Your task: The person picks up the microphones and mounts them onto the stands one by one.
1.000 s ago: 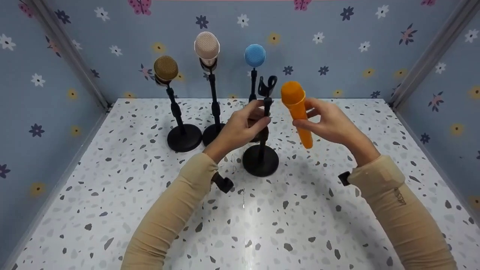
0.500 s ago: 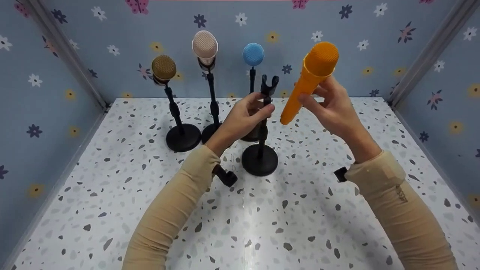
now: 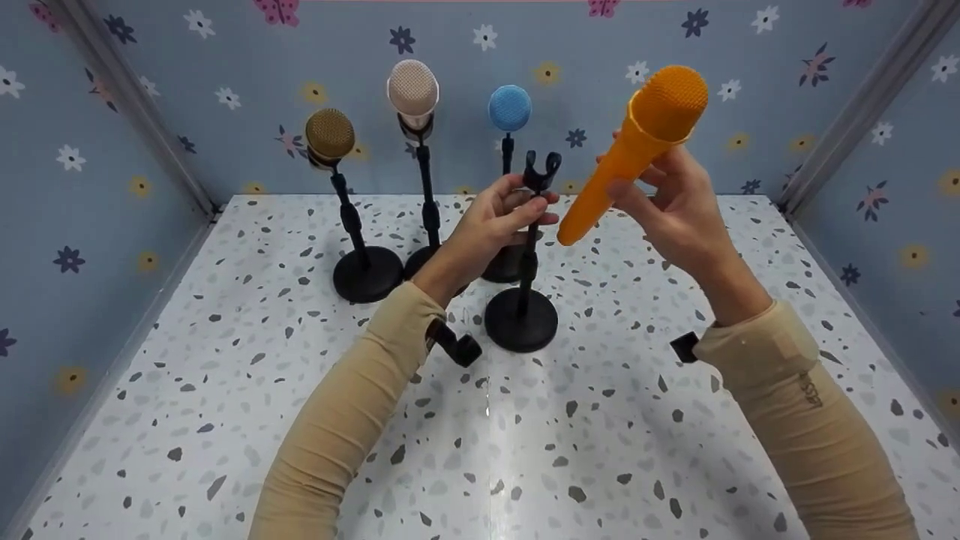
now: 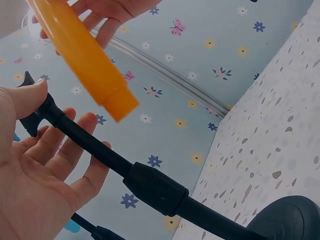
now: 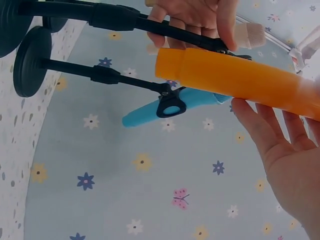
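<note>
My right hand (image 3: 686, 214) holds an orange microphone (image 3: 619, 169) by its handle, tilted, with the mesh head up to the right and the tail pointing down left. Slightly left of that tail stands a black microphone stand (image 3: 521, 320), whose two-pronged clip (image 3: 541, 176) holds nothing. My left hand (image 3: 487, 221) pinches this stand just under the clip; in the left wrist view, the thumb lies at the clip's base and the fingers (image 4: 90, 130) are behind the pole. Microphone and clip are apart in the head view.
Behind stand three more stands, bearing a brown-gold microphone (image 3: 330, 139), a pale pink microphone (image 3: 413, 90) and a blue microphone (image 3: 510, 109). The left hand partly hides the blue one's stand. A flower-patterned wall (image 3: 247, 142) borders the speckled white table (image 3: 615, 420).
The orange microphone has risen and swung over, its head moving up and right, its tail up and left. My left hand has slid a little up the stand toward the clip.
</note>
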The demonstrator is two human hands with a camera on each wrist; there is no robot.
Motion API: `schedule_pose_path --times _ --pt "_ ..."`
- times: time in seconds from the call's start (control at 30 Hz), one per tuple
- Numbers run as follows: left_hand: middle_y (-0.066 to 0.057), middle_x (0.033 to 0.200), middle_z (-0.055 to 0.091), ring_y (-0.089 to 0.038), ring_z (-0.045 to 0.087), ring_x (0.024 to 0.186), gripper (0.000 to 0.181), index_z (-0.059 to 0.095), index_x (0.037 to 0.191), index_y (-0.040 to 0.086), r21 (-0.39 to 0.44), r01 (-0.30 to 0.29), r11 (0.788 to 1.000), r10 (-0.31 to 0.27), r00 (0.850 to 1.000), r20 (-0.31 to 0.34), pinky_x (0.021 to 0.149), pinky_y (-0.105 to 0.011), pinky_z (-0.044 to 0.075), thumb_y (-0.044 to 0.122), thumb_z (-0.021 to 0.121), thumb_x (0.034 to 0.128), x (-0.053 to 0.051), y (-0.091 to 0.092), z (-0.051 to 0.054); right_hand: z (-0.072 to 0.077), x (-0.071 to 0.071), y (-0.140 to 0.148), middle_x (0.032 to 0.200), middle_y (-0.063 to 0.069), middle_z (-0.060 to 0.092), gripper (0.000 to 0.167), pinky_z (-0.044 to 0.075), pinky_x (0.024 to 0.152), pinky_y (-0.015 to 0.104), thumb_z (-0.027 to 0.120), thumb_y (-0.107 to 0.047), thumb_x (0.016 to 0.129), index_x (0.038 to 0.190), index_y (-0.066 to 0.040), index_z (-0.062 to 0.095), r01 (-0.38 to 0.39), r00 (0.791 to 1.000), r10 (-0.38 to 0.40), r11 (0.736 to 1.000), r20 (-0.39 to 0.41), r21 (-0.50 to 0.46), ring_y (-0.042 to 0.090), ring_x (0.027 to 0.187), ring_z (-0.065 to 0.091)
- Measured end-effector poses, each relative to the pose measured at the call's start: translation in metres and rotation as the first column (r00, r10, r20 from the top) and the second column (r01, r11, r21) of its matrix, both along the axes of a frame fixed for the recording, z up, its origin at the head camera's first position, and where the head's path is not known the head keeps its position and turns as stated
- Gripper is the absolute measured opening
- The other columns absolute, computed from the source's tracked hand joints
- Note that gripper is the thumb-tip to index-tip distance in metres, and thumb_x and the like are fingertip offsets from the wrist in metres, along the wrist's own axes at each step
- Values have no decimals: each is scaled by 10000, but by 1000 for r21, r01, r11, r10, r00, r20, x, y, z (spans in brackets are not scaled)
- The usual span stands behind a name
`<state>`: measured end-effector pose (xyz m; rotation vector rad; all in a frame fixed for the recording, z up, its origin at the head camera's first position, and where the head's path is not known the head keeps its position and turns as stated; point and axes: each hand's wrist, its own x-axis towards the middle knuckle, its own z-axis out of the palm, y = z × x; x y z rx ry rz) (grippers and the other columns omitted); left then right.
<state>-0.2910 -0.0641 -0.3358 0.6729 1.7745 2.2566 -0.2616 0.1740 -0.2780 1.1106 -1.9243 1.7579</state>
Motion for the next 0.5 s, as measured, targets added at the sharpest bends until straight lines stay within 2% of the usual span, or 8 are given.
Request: schedule_pose_path --times 0.07,0.2,0.33,0.43,0.5 --pt "-142 1312 638 -292 643 1166 370 469 1386 47 12 3 1000 -3 1000 -6 1023 -512 479 143 578 1047 0 1 0 5 3 -2 1257 235 596 477 587 872 368 705 -117 968 1376 40 514 -17 1000 16 998 -17 -68 366 1147 625" --pt "-170 1298 638 -300 656 1118 373 460 1394 52 39 1 999 -1 1000 0 995 -489 503 95 575 1042 1 3 1 17 9 -7 1190 285 597 526 598 836 370 748 -196 942 1331 72 518 -46 993 22 976 -114 -215 383 1071 657" --pt "-158 1284 644 -317 667 1101 429 427 1446 61 62 5 998 -4 1000 -8 985 -491 516 77 569 1042 2 2 0 29 14 -17 1149 277 595 643 585 874 372 785 -300 889 1283 121 500 -42 977 -27 948 -212 -315 367 1039 673" --pt "-151 1287 645 -324 665 1114 472 394 1491 77 73 16 997 -15 1000 -25 989 -481 514 78 557 1048 4 0 -1 37 17 -27 1145 253 601 675 547 958 429 793 -316 878 1245 155 479 -26 960 -69 943 -272 -332 357 1058 661" --pt "-158 1285 643 -327 660 1125 495 378 1509 97 83 28 996 -25 999 -33 999 -472 509 85 558 1049 5 0 -1 39 19 -32 1153 239 604 670 524 990 473 789 -310 885 1230 168 471 -24 947 -77 951 -312 -308 359 1074 653"
